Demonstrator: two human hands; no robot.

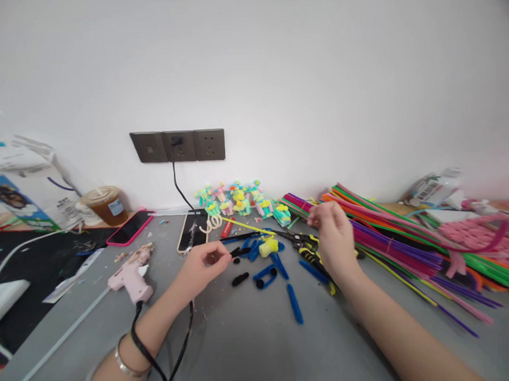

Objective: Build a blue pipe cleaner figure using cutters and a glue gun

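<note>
My left hand [203,267] pinches a small black pipe-cleaner piece [239,251] just above the grey table [254,349]. My right hand [334,234] is closed with its fingers in the pile of long coloured pipe cleaners [393,240], gripping some strands. Between the hands lie short blue pieces [279,266], another black piece [240,279], a small yellow piece [268,247] and black-and-yellow pliers [311,256].
A pink glue gun [131,274] lies at the left, its black cord over my left forearm. Two phones [131,228] [192,230], an iced drink cup [104,204], small finished figures [242,199] by the wall sockets [179,146], and pink pipe cleaners [474,236] at right.
</note>
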